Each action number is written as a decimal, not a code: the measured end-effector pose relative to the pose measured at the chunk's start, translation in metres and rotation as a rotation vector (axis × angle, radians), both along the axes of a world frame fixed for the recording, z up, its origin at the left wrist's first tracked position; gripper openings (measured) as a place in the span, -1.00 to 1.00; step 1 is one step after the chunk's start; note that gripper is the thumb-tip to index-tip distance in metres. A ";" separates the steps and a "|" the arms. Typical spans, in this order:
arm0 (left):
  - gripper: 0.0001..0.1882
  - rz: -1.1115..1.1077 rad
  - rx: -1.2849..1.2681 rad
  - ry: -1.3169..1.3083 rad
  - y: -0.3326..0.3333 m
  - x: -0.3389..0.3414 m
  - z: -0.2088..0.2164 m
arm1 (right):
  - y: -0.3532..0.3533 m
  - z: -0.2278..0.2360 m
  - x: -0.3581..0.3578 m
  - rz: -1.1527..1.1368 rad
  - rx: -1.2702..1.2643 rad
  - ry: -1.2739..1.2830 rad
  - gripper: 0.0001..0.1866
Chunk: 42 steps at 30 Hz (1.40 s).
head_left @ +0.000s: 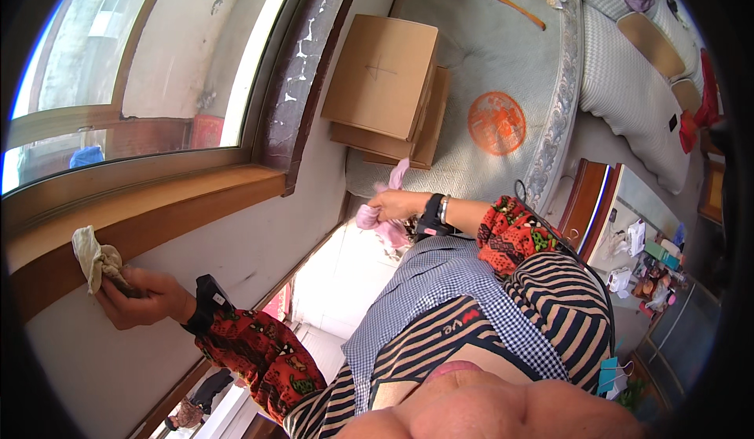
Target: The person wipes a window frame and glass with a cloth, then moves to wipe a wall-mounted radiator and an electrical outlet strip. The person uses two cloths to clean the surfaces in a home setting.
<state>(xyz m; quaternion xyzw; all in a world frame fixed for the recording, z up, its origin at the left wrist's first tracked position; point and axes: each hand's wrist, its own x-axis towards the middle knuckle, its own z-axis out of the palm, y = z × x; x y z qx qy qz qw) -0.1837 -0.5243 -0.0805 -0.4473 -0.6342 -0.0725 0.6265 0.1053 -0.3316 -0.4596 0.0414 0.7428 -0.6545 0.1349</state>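
Note:
My left hand [145, 299] is closed round a crumpled cream cloth [96, 258], with part of it sticking up past the fingers. Cloth and hand are at the front edge of the wooden window sill [181, 203]; whether the cloth touches the wood, I cannot tell. In my right hand [399, 205], a pink cloth [393, 236] is bunched up, one end rising above the fist and the rest hanging below. That hand is in front of my body, just short of the stacked cardboard boxes [381, 78].
The window [118, 70] fills the upper left. Beyond the boxes lies a pale quilted mat [463, 38] bearing an orange round object [496, 123] and a wooden stick [503, 3]. At right are a grey-white sofa [628, 101] and a cluttered table [628, 235].

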 end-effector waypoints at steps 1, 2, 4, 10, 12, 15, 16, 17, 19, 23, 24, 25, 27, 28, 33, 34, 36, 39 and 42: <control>-0.67 -0.008 -0.023 0.035 0.002 0.002 0.002 | 0.000 0.006 0.020 -0.005 -0.012 -0.077 -0.75; -0.67 0.009 0.001 -0.007 0.003 0.004 0.002 | 0.004 0.010 0.041 -0.008 -0.013 -0.150 -0.72; -0.65 -0.029 0.017 -0.076 0.008 0.010 0.003 | 0.018 0.016 0.083 -0.094 0.109 -0.199 -0.62; -0.59 -0.291 0.576 -1.039 0.037 0.080 -0.077 | 0.058 0.009 0.195 -0.530 -0.070 -0.484 -0.55; -0.61 -0.509 0.706 -1.495 0.051 0.121 -0.126 | 0.063 0.008 0.230 -0.713 -0.285 -0.438 -0.60; -0.67 -0.511 0.593 -1.992 0.067 0.202 -0.183 | 0.069 0.012 0.282 -0.819 -0.337 -0.335 -0.63; -0.68 -0.550 0.655 -2.106 0.074 0.235 -0.202 | 0.069 0.013 0.300 -0.856 -0.320 -0.356 -0.62; -0.67 -0.540 0.642 -2.251 0.075 0.263 -0.216 | 0.067 0.015 0.315 -0.879 -0.295 -0.354 -0.61; -0.65 -0.573 0.611 -2.496 0.073 0.312 -0.238 | 0.063 0.016 0.348 -0.948 -0.317 -0.328 -0.62; -0.62 -0.615 0.669 -2.911 0.067 0.371 -0.269 | 0.052 0.013 0.407 -1.055 -0.328 -0.301 -0.64; -0.61 -0.634 0.662 -3.014 0.065 0.379 -0.273 | 0.049 0.014 0.423 -1.073 -0.292 -0.322 -0.64; -0.66 -0.638 0.674 -3.108 0.063 0.384 -0.275 | 0.044 0.012 0.433 -1.116 -0.255 -0.374 -0.65; -0.64 -0.657 0.529 -3.188 0.060 0.388 -0.278 | 0.034 0.013 0.455 -1.138 -0.255 -0.354 -0.68; -0.63 -0.710 0.482 -3.245 0.061 0.389 -0.277 | 0.028 0.016 0.462 -1.178 -0.349 -0.371 -0.68; -0.56 -0.755 0.143 -3.331 0.060 0.392 -0.277 | -0.012 0.022 0.492 -1.330 -0.453 -0.303 -0.70; -0.61 -0.783 0.050 -3.261 0.058 0.393 -0.279 | -0.022 0.019 0.493 -1.351 -0.432 -0.301 -0.70; -0.66 -0.788 -0.117 -3.217 0.052 0.391 -0.281 | -0.043 0.014 0.501 -1.402 -0.373 -0.317 -0.71; -0.70 -0.722 -0.195 -3.174 0.034 0.386 -0.285 | -0.073 -0.003 0.501 -1.381 -0.370 -0.275 -0.69; -0.71 -0.580 -0.195 -3.189 0.006 0.382 -0.293 | -0.103 -0.011 0.503 -1.400 -0.241 -0.430 -0.62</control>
